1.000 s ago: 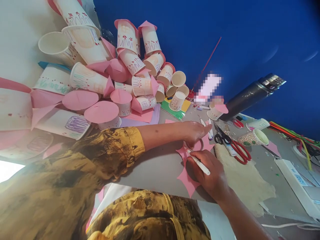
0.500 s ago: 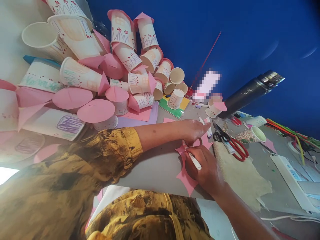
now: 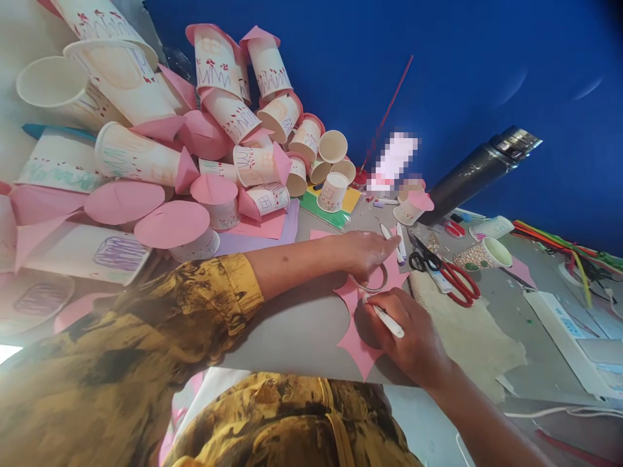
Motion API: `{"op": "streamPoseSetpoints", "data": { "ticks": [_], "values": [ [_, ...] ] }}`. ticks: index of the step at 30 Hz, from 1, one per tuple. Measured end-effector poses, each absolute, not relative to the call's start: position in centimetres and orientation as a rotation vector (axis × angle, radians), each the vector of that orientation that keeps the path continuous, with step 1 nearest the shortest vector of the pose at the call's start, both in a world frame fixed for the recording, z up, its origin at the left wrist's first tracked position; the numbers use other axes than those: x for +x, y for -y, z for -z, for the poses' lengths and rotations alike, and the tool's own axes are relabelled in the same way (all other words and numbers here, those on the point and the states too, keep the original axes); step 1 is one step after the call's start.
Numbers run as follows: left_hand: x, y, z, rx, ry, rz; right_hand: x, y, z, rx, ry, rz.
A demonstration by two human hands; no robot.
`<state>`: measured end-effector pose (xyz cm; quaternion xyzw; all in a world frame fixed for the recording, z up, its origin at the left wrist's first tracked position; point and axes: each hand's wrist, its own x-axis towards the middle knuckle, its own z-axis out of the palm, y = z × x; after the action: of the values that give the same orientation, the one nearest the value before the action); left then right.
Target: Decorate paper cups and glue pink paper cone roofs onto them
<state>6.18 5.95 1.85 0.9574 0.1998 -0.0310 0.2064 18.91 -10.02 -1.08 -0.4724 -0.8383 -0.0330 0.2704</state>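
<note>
My right hand (image 3: 411,331) grips a white marker pen (image 3: 389,322), its tip end at the pink paper (image 3: 357,347). That paper has round pieces cut out of it, leaving pointed, curved edges. Over its upper part, my left hand (image 3: 367,254) is closed on a thin ring (image 3: 382,280) lying flat on the pink sheet; my fingers cover much of it, and I cannot make out what kind of ring it is. Just beyond my left fingertips lie white markers (image 3: 400,243).
Decorated paper cups (image 3: 214,61) with pink paper tops are piled at left. To the right lie black scissors (image 3: 419,259), red-handled scissors (image 3: 460,282), a torn beige sheet (image 3: 467,344), a green-patterned cup (image 3: 487,254) and a white power strip (image 3: 559,337). A dark flask (image 3: 477,172) leans behind.
My right hand and the marker have shifted slightly down and away from my left hand, showing more of the ring. The whole view has swung a little to the right.
</note>
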Motion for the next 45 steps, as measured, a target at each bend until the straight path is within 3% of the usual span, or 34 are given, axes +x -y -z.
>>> {"op": "streamPoseSetpoints", "data": {
  "ticks": [8,19,25,30,36,45],
  "values": [
    [5.1,-5.1,-3.8,2.605,-0.605,0.162,22.3,11.8,-1.2,-1.528,1.907,0.082],
    [4.5,-3.5,-3.2,2.702,-0.746,0.137,25.6,11.9,0.2,-1.679,1.572,-0.055],
    [3.9,-3.1,-3.4,2.658,-0.742,-0.015,25.9,11.8,1.7,-1.533,1.921,-0.015],
    [-1.5,-1.3,-5.9,2.603,-1.038,-0.302,25.7,11.7,2.8,-1.519,2.16,0.028],
    [-7.6,2.8,-4.6,2.7,-1.159,-0.291,25.7,11.6,2.7,-1.521,2.145,-0.034],
    [-8.6,6.0,-2.0,2.753,-1.043,-0.22,25.0,10.7,2.8,-1.596,2.093,0.044]
  ]
}}
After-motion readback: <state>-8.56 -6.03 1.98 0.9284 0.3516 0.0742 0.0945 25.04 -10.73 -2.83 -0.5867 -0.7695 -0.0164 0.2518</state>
